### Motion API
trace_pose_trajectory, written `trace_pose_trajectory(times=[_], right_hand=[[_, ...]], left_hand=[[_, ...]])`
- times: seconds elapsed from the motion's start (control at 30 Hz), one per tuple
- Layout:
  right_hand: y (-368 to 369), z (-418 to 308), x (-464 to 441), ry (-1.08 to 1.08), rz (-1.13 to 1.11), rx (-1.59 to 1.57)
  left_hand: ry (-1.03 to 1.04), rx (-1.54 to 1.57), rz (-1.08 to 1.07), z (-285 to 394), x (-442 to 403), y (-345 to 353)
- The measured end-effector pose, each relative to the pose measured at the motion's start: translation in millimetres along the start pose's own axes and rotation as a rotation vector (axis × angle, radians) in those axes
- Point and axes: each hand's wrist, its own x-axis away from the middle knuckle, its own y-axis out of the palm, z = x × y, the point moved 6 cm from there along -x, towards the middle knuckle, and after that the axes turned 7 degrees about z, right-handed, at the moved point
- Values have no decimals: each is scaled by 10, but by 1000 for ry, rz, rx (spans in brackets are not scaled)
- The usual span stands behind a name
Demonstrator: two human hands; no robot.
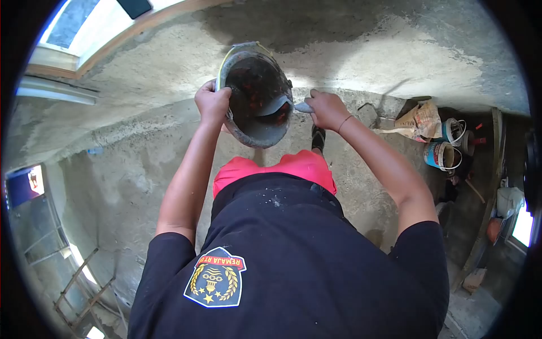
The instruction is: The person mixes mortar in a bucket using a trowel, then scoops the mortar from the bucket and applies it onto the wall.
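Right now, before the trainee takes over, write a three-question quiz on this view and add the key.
1. True or false: the left hand holds the bucket at its rim.
2. Fill in: in the picture, the paper bag lies to the ____ of that bucket.
3. What does the right hand hold? (a) the paper bag; (b) a tool handle; (c) nothing.

Key: 1 true; 2 right; 3 b.

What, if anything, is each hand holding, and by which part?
Left hand: bucket, by its rim. Right hand: trowel-like tool, by its handle end.
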Motion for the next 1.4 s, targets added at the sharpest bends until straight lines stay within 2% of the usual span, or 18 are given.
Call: trace_pose_trajectory(times=[0.13,0.2,0.27,0.37,0.43,0.6,0.8,0.87,1.0,1.1,1.3,1.4], right_hand=[[-176,51,-287,-46,160,54],[-184,67,-386,-75,91,44],[-218,58,-483,-123,72,61],[-144,12,-560,-194,112,45],[-179,-63,-542,-252,165,53],[-271,-65,-593,-235,254,48],[-214,-94,-491,-319,156,59],[-161,-156,-426,-328,40,-1],[-63,-247,-402,-358,31,-128],[75,-326,-406,-321,-22,-220],[235,-474,-414,-226,26,-389],[192,-446,-408,-45,119,-563]], left_hand=[[12,67,-12,207,2,1],[11,160,-40,215,9,-17],[36,99,-31,246,-29,-21],[48,8,-26,308,10,-64],[27,113,-45,383,77,-39],[25,132,-109,356,61,7],[26,143,-78,349,64,3],[-56,167,-43,235,15,-64],[-111,172,19,130,24,-177],[-131,128,67,98,52,-227],[-162,121,68,19,80,-339],[-190,179,120,-72,51,-440]])
